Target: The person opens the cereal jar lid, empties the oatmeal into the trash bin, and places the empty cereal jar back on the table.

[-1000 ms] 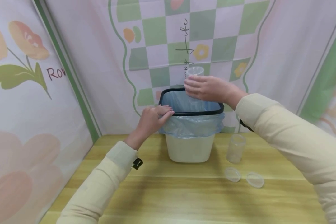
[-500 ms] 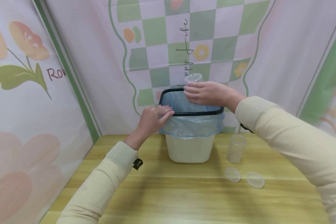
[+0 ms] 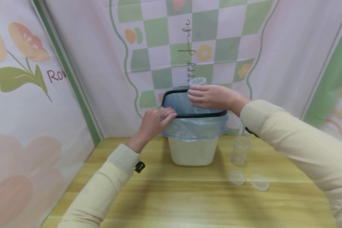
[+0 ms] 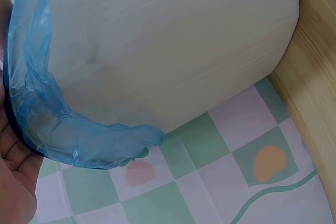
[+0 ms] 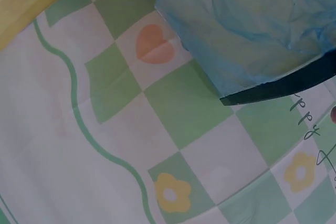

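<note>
My right hand [image 3: 209, 96] holds a clear plastic jar [image 3: 198, 81] over the mouth of a white trash bin [image 3: 192, 152]. The jar's round rim shows above my fingers; its lower part is hidden behind them. Straight fingers of my left hand [image 3: 156, 122] rest on the bin's black rim [image 3: 199, 116] at the near left corner. A blue bag [image 4: 39, 95] lines the bin and folds down outside it. In the right wrist view only a fingertip [image 5: 334, 114] shows at the right edge.
A second clear jar [image 3: 240, 151] stands on the wooden table [image 3: 174, 199] right of the bin. Two clear round lids, the left lid [image 3: 237, 177] and the right lid [image 3: 260, 183], lie in front of it. A patterned cloth [image 3: 182, 38] hangs behind the bin.
My right hand has lowered slightly with the jar, bringing it closer over the bin's mouth. The left hand stays on the rim; the other jar and lids have not moved.
</note>
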A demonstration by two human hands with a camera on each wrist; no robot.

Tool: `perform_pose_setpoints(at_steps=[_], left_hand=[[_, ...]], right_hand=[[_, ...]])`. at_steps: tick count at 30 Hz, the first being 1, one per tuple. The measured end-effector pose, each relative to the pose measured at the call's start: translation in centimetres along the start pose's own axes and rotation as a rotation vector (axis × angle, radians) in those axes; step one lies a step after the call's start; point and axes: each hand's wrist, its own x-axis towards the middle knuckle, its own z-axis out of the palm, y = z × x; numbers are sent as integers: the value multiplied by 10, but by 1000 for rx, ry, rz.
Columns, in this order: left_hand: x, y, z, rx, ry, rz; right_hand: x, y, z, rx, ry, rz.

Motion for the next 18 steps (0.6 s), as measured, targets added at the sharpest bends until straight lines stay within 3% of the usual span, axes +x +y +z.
perform_pose_setpoints(at_steps=[7,18], left_hand=[[-1,0,-1,6,6,4],[0,0,0,-1,3,-5]], right_hand=[[-4,0,0,60,32,127],[-14,-4,-1,402,105,477]])
